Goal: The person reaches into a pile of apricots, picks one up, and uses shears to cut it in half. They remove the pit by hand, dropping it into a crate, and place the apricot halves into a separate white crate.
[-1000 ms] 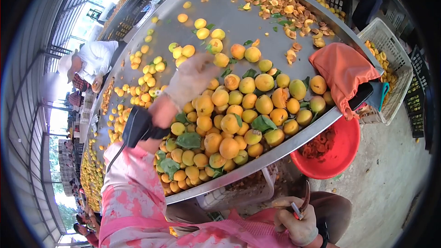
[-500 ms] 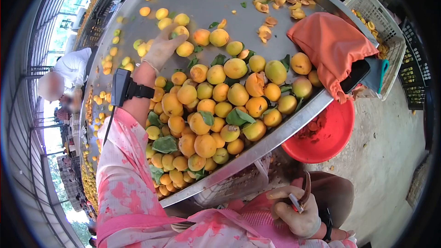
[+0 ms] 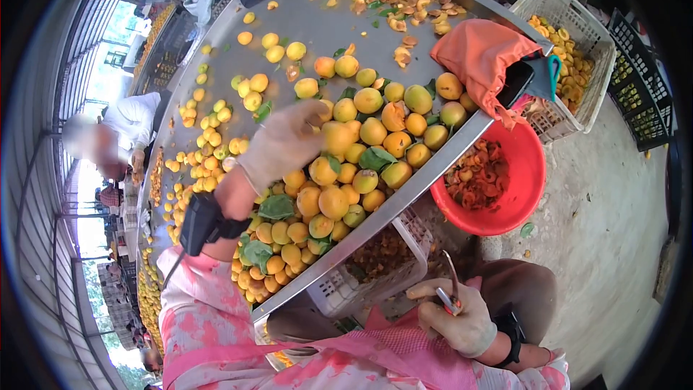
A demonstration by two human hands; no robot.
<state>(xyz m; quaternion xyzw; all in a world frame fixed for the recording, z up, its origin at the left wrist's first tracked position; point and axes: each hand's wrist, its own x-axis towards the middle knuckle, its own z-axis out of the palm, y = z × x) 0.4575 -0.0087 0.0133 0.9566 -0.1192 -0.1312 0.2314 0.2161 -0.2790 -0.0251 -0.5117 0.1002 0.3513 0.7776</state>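
1. While my gloved left hand (image 3: pixel 289 143) lies over the fruit pile (image 3: pixel 339 173) on the metal surface (image 3: pixel 317 22), its grip curls around one yellow fruit (image 3: pixel 338 137) at the pile's middle.
2. Low and near, my right hand (image 3: pixel 455 318) has its grip closed on a small knife (image 3: pixel 449 295), blade up.
3. To lift cleanly, I judge I should pinch that one fruit alone and avoid the leaves (image 3: pixel 276 207).
4. At the right, under the surface's edge, stands the red bowl (image 3: pixel 527 188) of cut pieces.
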